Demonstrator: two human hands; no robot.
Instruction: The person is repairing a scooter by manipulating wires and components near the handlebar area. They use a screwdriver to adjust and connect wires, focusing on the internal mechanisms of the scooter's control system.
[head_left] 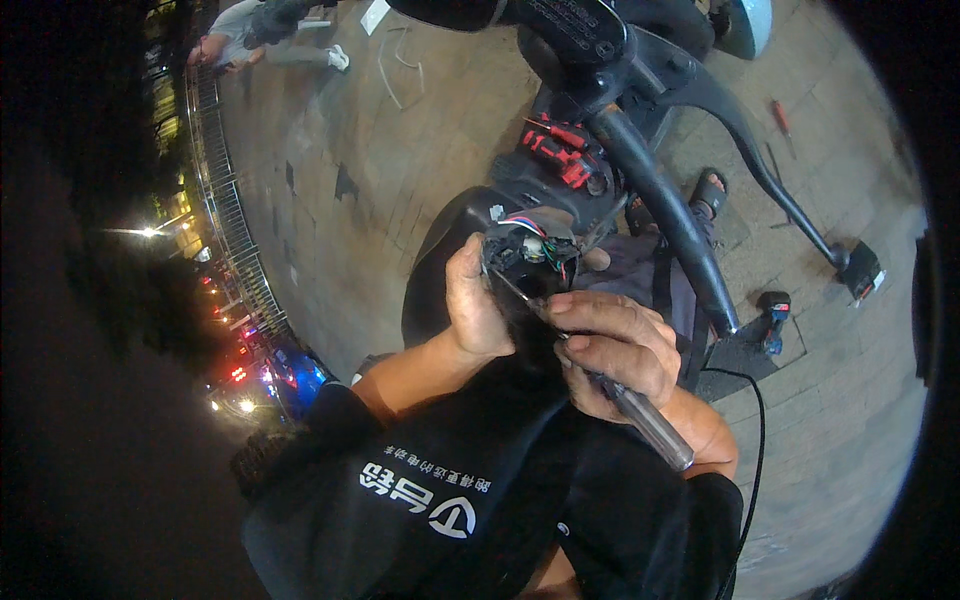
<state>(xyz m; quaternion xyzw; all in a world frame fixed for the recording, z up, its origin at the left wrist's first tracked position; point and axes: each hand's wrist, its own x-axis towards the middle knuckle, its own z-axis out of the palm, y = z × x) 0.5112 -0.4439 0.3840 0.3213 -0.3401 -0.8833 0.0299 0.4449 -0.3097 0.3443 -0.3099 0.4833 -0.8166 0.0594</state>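
Observation:
In front of my chest my left hand (470, 305) grips a small black housing (492, 252), its thumb up along the side. The housing's open side shows a whitish part and several thin coloured wires (522, 222), red, blue, white and green. My right hand (625, 350) is closed around a screwdriver (652, 425) with a clear grey handle. Its thin shaft points up and left into the housing; I cannot make out just where the tip touches. The fingers of my left hand behind the housing are mostly hidden.
Beyond my hands stands a scooter with a black handlebar tube (668, 215) and a lever (745, 150). Red-and-black tools (563, 155) lie on it. On the paving are a red-handled screwdriver (781, 117) and a cordless drill (774, 318). A black cable (757, 400) runs at right. Another person (245, 35) is far left.

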